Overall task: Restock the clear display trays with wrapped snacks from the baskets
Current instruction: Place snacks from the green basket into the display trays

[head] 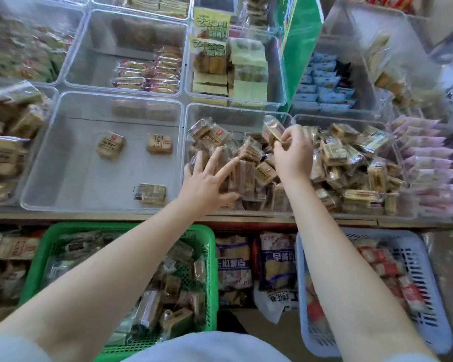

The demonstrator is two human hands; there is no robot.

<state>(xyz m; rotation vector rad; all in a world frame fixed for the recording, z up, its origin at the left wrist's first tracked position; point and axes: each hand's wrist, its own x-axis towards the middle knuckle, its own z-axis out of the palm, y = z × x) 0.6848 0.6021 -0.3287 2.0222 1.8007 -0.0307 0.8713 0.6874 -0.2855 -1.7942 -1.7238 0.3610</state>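
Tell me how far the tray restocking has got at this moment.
Done: the middle tray is heaped with brown wrapped snacks. In hand: the right hand pinches one wrapped snack above that heap; the left hand rests open on it. Left: the neighbouring tray holds only three packets, and the green basket still holds stock.

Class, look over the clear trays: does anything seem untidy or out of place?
Yes. The near-left tray holds only three stray packets, scattered at different angles, while the middle tray is a jumbled heap rather than neat rows.

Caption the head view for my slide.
Right hand pinches a wrapped snack over a heaped clear tray; left hand rests open.
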